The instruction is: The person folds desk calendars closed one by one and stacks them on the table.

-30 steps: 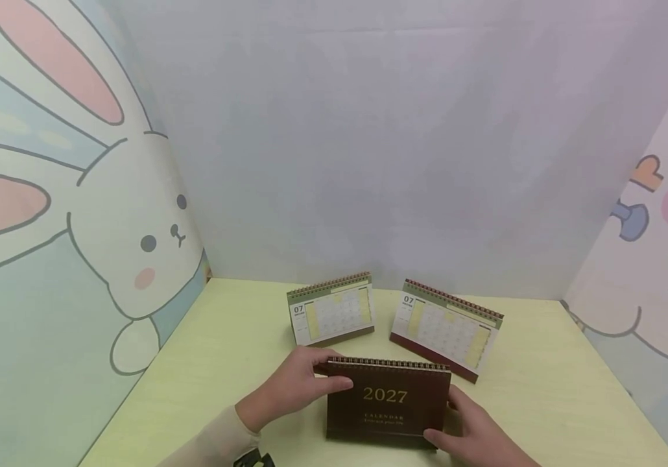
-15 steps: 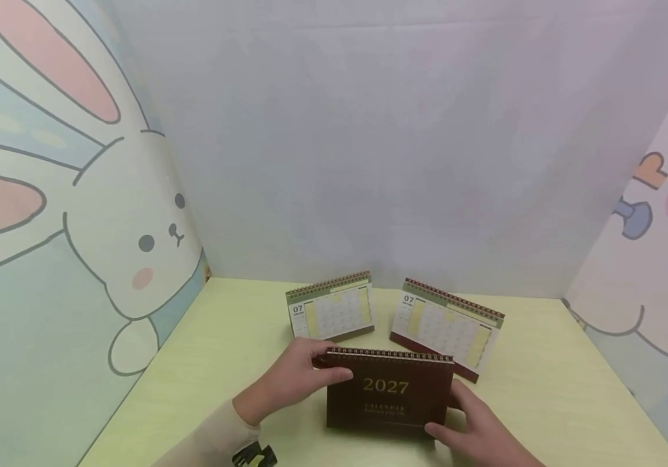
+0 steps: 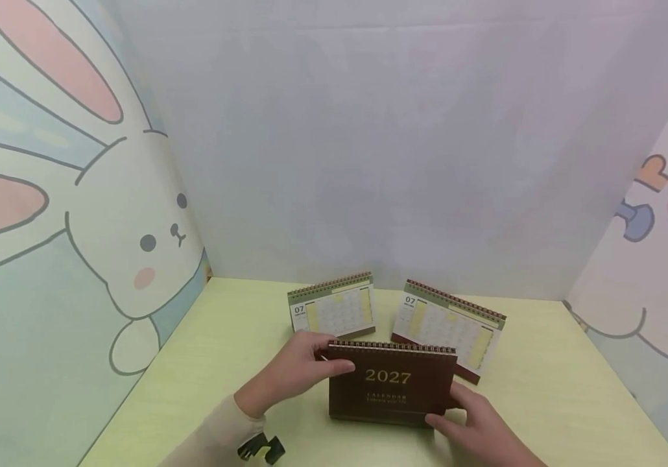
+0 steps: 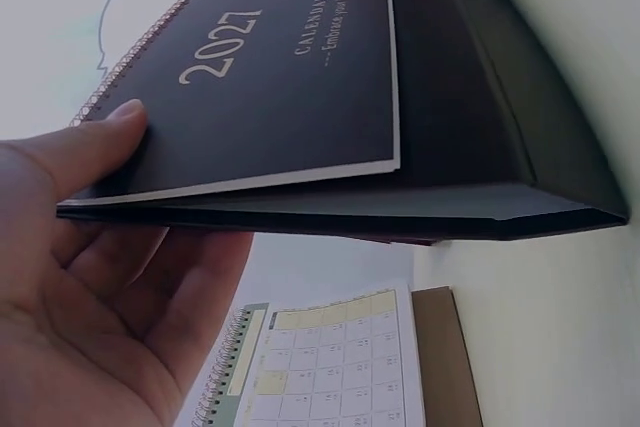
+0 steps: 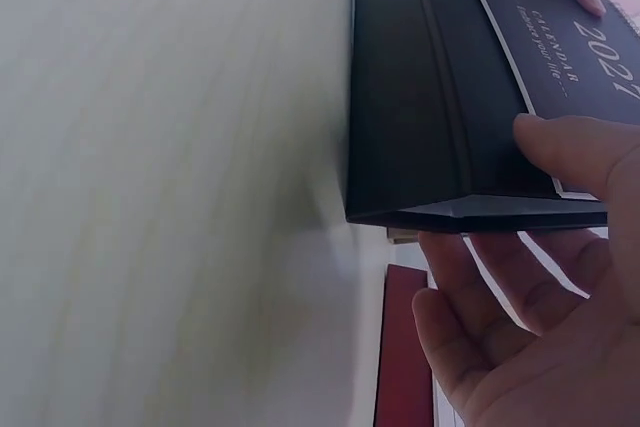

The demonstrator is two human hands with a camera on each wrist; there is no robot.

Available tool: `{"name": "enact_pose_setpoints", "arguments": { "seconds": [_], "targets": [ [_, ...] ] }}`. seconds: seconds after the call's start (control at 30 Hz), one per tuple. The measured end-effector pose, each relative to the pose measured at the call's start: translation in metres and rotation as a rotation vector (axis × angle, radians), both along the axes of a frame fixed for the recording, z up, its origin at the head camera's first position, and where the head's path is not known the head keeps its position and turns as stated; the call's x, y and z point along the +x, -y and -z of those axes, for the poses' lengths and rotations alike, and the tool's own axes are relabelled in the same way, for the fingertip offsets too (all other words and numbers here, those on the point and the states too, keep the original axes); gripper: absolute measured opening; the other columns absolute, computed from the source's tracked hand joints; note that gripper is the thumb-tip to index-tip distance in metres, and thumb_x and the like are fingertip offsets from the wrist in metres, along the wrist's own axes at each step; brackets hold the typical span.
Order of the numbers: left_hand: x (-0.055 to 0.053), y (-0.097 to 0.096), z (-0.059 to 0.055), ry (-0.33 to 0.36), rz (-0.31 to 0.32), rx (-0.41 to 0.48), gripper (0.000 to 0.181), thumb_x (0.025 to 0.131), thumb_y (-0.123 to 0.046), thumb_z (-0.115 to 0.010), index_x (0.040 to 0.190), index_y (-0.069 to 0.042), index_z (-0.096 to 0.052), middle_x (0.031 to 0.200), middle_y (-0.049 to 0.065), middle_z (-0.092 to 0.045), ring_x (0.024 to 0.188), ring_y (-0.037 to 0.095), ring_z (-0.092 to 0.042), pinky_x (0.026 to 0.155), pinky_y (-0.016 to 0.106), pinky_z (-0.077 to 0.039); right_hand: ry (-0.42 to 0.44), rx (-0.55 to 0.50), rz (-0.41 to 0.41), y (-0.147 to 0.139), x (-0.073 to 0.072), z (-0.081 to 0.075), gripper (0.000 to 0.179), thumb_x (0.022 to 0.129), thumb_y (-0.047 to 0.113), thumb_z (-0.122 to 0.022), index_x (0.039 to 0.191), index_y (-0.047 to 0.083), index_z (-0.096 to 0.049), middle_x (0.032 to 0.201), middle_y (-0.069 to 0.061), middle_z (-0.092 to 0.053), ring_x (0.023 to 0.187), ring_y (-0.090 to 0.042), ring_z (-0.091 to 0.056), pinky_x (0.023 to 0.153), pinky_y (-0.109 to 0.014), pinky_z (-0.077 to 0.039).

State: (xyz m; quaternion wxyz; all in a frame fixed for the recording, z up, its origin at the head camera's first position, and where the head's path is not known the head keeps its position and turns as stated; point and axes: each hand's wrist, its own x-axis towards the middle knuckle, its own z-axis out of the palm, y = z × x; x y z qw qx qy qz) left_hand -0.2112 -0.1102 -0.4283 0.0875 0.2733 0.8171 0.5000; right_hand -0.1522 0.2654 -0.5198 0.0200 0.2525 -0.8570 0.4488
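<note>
While the pale yellow table [image 3: 223, 350] spreads below, the dark brown 2027 desk calendar [image 3: 392, 389] is upright, nearer you than the red-based calendar [image 3: 451, 325] and brown-based calendar [image 3: 336, 312]; its contact with the table is unclear. Your left hand [image 3: 292, 371] pinches its upper left corner; your right hand [image 3: 475, 418] grips its lower right edge.

The dark calendar [image 3: 392, 386], spiral-bound and gold-lettered "2027", is held upright, pinched between the left fingers [image 3: 336, 368] near its top and the right fingers [image 3: 439, 425] lower, opposite.
</note>
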Motion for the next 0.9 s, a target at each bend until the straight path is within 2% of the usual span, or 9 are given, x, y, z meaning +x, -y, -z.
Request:
{"name": "enact_pose_setpoints", "arguments": {
  "seconds": [0.27, 0.4, 0.47, 0.53, 0.63, 0.7, 0.77, 0.8, 0.9],
  "targets": [
    [-0.004, -0.004, -0.007, -0.038, 0.01, 0.017, 0.024, 0.108, -0.029, -0.089, 0.123, -0.009, -0.091, 0.138, 0.017, -0.087, 0.064, 0.003, -0.038, 0.064, 0.023, -0.039, 0.006, -0.009, 0.03, -0.001, -0.002, -0.003, 0.037, 0.108, 0.017, -0.087, 0.145, 0.015, -0.079, 0.132, 0.005, -0.087, 0.115, 0.008, -0.074, 0.091, -0.025, -0.067],
    [-0.006, -0.003, -0.011, -0.042, 0.011, 0.041, 0.024, 0.109, -0.028, -0.089, 0.125, -0.01, -0.091, 0.123, 0.012, -0.091, 0.065, 0.002, -0.04, 0.063, 0.022, -0.039, 0.049, -0.046, 0.041, -0.002, -0.002, -0.008, 0.033, 0.11, 0.015, -0.085, 0.143, 0.012, -0.08, 0.132, 0.006, -0.087, 0.117, 0.01, -0.073, 0.088, -0.024, -0.066],
    [-0.007, -0.002, -0.013, -0.041, 0.009, 0.05, 0.02, 0.109, -0.028, -0.088, 0.118, -0.011, -0.091, 0.105, 0.006, -0.089, 0.065, 0.002, -0.039, 0.063, 0.022, -0.039, 0.057, -0.074, 0.041, -0.002, -0.002, -0.012, 0.032, 0.11, 0.012, -0.084, 0.142, 0.011, -0.081, 0.132, 0.007, -0.087, 0.117, 0.01, -0.073, 0.086, -0.024, -0.064],
    [-0.007, -0.002, -0.015, -0.044, 0.003, 0.052, 0.018, 0.109, -0.029, -0.088, 0.112, -0.011, -0.09, 0.089, -0.002, -0.081, 0.064, 0.003, -0.039, 0.062, 0.022, -0.038, 0.061, -0.099, 0.036, -0.003, -0.002, -0.015, 0.031, 0.111, 0.011, -0.082, 0.142, 0.01, -0.081, 0.133, 0.01, -0.086, 0.12, 0.011, -0.072, 0.087, -0.024, -0.063],
    [-0.007, -0.001, -0.018, -0.051, 0.0, 0.053, 0.021, 0.109, -0.029, -0.088, 0.102, -0.01, -0.086, 0.075, -0.009, -0.062, 0.064, 0.003, -0.037, 0.062, 0.023, -0.037, 0.071, -0.126, 0.025, -0.004, -0.001, -0.019, 0.032, 0.112, 0.009, -0.08, 0.144, 0.009, -0.08, 0.135, 0.016, -0.085, 0.124, 0.012, -0.071, 0.09, -0.023, -0.063],
    [-0.006, -0.001, -0.019, -0.057, -0.006, 0.051, 0.024, 0.109, -0.03, -0.088, 0.097, -0.009, -0.083, 0.072, -0.01, -0.053, 0.064, 0.003, -0.036, 0.061, 0.024, -0.036, 0.084, -0.134, 0.009, -0.006, 0.0, -0.02, 0.028, 0.113, 0.009, -0.079, 0.141, 0.01, -0.081, 0.135, 0.018, -0.084, 0.127, 0.014, -0.069, 0.091, -0.022, -0.062],
    [-0.006, 0.0, -0.02, -0.059, -0.017, 0.045, 0.035, 0.108, -0.03, -0.089, 0.087, -0.008, -0.073, 0.069, -0.011, -0.046, 0.063, 0.004, -0.034, 0.061, 0.024, -0.035, 0.087, -0.132, -0.019, -0.008, 0.001, -0.022, 0.016, 0.114, 0.008, -0.077, 0.129, 0.011, -0.08, 0.128, 0.017, -0.083, 0.12, 0.012, -0.068, 0.088, -0.022, -0.059],
    [-0.006, 0.0, -0.02, -0.06, -0.024, 0.042, 0.042, 0.108, -0.03, -0.089, 0.081, -0.009, -0.065, 0.068, -0.011, -0.039, 0.063, 0.004, -0.032, 0.061, 0.024, -0.033, 0.077, -0.126, -0.042, -0.009, 0.001, -0.023, 0.015, 0.115, 0.007, -0.076, 0.128, 0.012, -0.08, 0.128, 0.015, -0.083, 0.119, 0.01, -0.069, 0.087, -0.023, -0.059],
    [-0.007, 0.0, -0.021, -0.07, -0.043, 0.029, 0.06, 0.107, -0.03, -0.091, 0.073, -0.014, -0.043, 0.068, -0.011, -0.032, 0.063, 0.005, -0.03, 0.062, 0.024, -0.032, 0.057, -0.083, -0.131, -0.014, 0.0, -0.031, 0.016, 0.116, 0.005, -0.074, 0.126, 0.016, -0.079, 0.124, 0.009, -0.084, 0.113, 0.003, -0.072, 0.084, -0.025, -0.061]
  ]
}}
